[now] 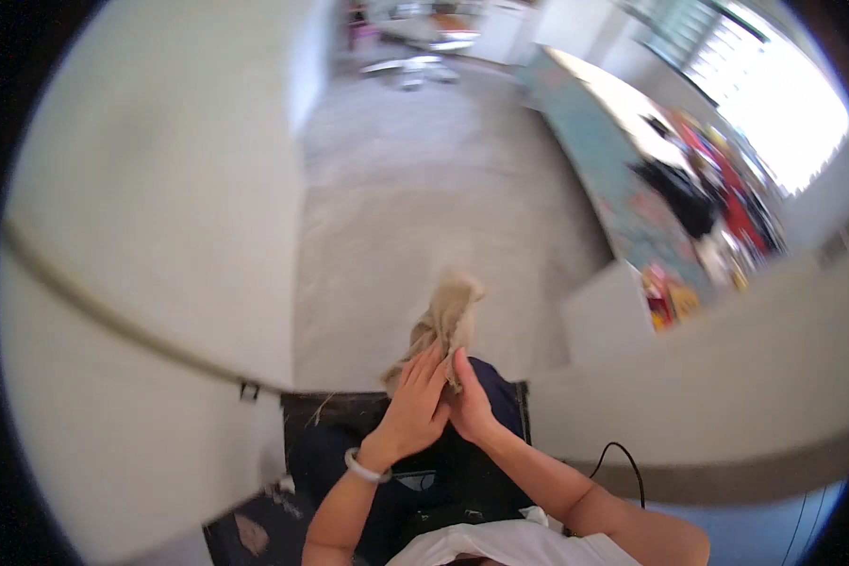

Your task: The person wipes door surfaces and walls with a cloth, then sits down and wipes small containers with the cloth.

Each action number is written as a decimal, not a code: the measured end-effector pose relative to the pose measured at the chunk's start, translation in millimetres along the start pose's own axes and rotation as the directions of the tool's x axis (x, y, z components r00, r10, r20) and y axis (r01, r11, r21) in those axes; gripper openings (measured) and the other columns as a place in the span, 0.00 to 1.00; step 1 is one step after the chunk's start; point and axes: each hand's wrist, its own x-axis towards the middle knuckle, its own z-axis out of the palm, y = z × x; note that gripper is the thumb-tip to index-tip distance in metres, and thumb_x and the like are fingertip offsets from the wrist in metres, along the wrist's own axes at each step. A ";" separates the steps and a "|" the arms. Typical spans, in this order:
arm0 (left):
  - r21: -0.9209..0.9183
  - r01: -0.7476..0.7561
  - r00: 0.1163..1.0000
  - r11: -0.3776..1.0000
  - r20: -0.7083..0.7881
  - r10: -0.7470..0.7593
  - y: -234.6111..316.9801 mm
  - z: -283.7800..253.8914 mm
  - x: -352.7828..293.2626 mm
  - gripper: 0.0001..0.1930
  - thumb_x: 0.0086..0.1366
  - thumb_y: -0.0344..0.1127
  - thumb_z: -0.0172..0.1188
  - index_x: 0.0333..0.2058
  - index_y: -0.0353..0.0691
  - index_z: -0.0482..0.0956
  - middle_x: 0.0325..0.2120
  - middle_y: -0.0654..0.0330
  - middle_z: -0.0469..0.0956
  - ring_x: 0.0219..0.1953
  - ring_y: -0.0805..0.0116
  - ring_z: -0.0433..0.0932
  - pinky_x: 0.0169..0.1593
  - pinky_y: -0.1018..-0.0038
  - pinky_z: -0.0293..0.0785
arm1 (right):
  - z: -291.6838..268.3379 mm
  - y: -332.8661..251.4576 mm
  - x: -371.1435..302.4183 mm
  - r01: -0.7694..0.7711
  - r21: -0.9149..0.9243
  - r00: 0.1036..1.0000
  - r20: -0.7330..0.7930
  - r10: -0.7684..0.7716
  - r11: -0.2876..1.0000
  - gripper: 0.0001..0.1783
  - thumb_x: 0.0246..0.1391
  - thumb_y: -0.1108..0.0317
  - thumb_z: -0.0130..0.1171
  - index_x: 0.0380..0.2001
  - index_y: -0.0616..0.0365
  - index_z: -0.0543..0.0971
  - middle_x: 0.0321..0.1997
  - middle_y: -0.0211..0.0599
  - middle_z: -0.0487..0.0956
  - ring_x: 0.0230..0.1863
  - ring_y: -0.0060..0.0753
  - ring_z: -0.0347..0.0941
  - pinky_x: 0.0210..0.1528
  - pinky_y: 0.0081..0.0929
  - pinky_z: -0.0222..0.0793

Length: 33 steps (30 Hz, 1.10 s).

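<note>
A crumpled beige cloth (pixel 445 319) is caught between my two hands, low in the middle of the view. Its loose end sticks out past my fingertips and is blurred by motion. My left hand (pixel 417 407), with a white bangle at the wrist, presses its fingers along the left side of the cloth. From the other side my right hand (pixel 470 407) grips the cloth, the thumb lying along its edge. The palms face each other, so the part of the cloth between them is hidden.
Pale walls (pixel 160 208) bound the left side, with a rail (pixel 113 307) along them. On the right stands a long table with a floral side (pixel 585 137), bearing a black bag (pixel 679 193). A white box (pixel 608 311) stands nearer. A swivel chair base (pixel 411 72) is far off.
</note>
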 end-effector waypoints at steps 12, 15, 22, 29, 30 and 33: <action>-0.525 0.346 0.714 0.777 0.685 0.145 38.4 100.2 -79.3 0.08 0.66 0.32 0.54 0.39 0.37 0.79 0.38 0.57 0.75 0.45 0.63 0.73 0.49 0.70 0.68 | -85.0 -224.6 -249.7 0.021 -0.995 -0.278 0.084 -0.957 -0.094 0.27 0.65 0.61 0.46 0.62 0.66 0.64 0.66 0.49 0.61 0.69 0.40 0.53 0.65 0.30 0.55; -0.449 0.399 0.539 0.799 0.820 0.192 20.5 104.4 -121.8 0.17 0.72 0.42 0.47 0.49 0.38 0.76 0.44 0.56 0.74 0.50 0.62 0.72 0.54 0.70 0.66 | -31.6 -287.7 -269.0 -0.794 -0.482 -0.020 0.630 -0.776 -0.371 0.20 0.63 0.59 0.48 0.56 0.49 0.74 0.61 0.46 0.64 0.67 0.55 0.50 0.69 0.53 0.33; -0.409 0.480 0.545 0.776 0.832 0.101 -4.5 94.8 -143.0 0.18 0.73 0.41 0.44 0.51 0.37 0.74 0.46 0.57 0.75 0.52 0.65 0.71 0.57 0.70 0.64 | -132.9 -256.2 -212.3 -0.858 -0.213 0.339 0.449 -0.827 -0.468 0.20 0.59 0.57 0.50 0.50 0.53 0.77 0.58 0.36 0.71 0.73 0.46 0.45 0.68 0.57 0.43; -0.325 0.655 0.691 0.682 0.623 -0.367 -43.0 74.0 -149.9 0.13 0.70 0.33 0.49 0.47 0.33 0.75 0.40 0.58 0.78 0.44 0.70 0.76 0.50 0.75 0.70 | -307.4 -90.2 -130.9 -0.695 -0.393 0.624 0.086 -0.776 -0.602 0.25 0.56 0.61 0.50 0.58 0.53 0.71 0.71 0.32 0.57 0.72 0.37 0.51 0.64 0.33 0.58; -0.335 0.672 0.697 0.660 0.587 -0.412 -47.0 66.1 -152.6 0.13 0.70 0.33 0.49 0.47 0.32 0.75 0.40 0.58 0.78 0.43 0.69 0.76 0.50 0.75 0.70 | -320.8 -68.8 -122.8 -0.680 -0.406 0.638 0.081 -0.766 -0.610 0.25 0.56 0.61 0.50 0.58 0.53 0.71 0.71 0.32 0.57 0.72 0.37 0.51 0.64 0.33 0.58; -0.323 0.711 0.685 0.625 0.517 -0.512 -60.0 45.1 -173.8 0.12 0.70 0.33 0.49 0.47 0.32 0.75 0.39 0.58 0.78 0.42 0.69 0.76 0.49 0.75 0.71 | -357.2 -0.3 -96.1 -0.588 -0.684 0.702 -0.168 -0.692 -0.431 0.29 0.57 0.62 0.48 0.62 0.57 0.66 0.74 0.30 0.49 0.72 0.34 0.50 0.64 0.36 0.57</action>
